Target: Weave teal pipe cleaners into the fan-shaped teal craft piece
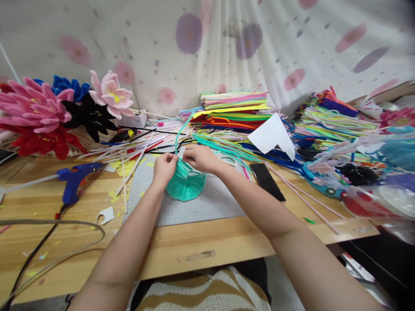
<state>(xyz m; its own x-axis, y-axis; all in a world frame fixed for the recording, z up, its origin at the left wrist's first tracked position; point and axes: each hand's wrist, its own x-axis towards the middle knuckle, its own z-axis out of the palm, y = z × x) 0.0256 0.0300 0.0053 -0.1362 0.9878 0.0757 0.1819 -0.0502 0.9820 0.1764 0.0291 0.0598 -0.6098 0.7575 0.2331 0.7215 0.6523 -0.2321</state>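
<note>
Teal fan-shaped piece (186,188), one, at two hands (164,169) (200,158); one phone (267,182).

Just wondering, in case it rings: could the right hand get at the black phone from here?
Probably yes: the black phone lies just beyond the right forearm, with nothing seen covering it, though the right hand is busy at the teal piece.

Craft piece (186,189) over the mat (222,203), between glue gun (71,180) at left and phone (266,180) at right. Behind, on the table's (233,238) far side, a stack of pipe cleaners (236,113); far left, flowers (34,106).
</note>
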